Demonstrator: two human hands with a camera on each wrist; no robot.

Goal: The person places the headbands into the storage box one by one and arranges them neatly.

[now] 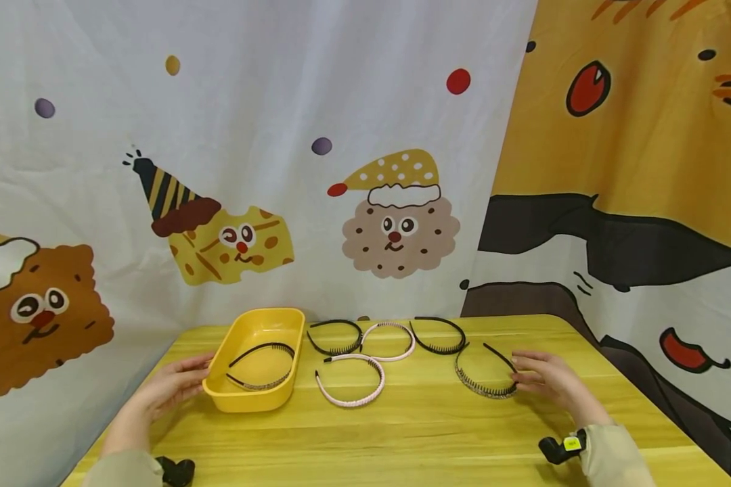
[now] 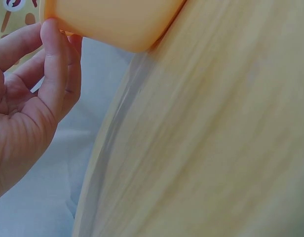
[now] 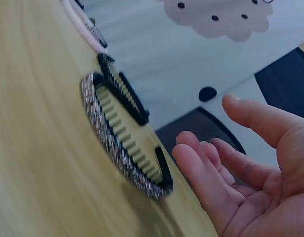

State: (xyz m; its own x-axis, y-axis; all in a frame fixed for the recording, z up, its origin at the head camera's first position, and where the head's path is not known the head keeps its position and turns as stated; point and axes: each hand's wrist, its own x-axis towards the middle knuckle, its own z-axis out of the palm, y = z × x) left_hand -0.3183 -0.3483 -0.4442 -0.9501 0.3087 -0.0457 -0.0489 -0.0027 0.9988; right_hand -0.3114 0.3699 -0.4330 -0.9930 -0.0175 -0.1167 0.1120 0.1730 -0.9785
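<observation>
My left hand (image 1: pixel 179 382) is at the near left corner of a yellow plastic basin (image 1: pixel 252 403), pinching its rim with bent fingers. The left wrist view shows those fingertips (image 2: pixel 49 25) at the rim of the basin (image 2: pixel 107 24). Inside the basin lies a black toothed headband (image 1: pixel 268 386) with a glittery band. On the right, my right hand (image 1: pixel 545 380) is beside another glittery black headband (image 1: pixel 484 390) on the table. In the right wrist view the fingers of the right hand (image 3: pixel 241 182) are spread loosely, apart from the glittery headband (image 3: pixel 115 143), with nothing in them.
Across the table (image 1: pixel 402 439) lie a black headband (image 1: pixel 341 350), a pink headband (image 1: pixel 396 357), a second black headband (image 1: pixel 441 350) and a nearer pink headband (image 1: pixel 359 402). Behind the table's far edge hangs a cartoon-printed cloth (image 1: pixel 280 81).
</observation>
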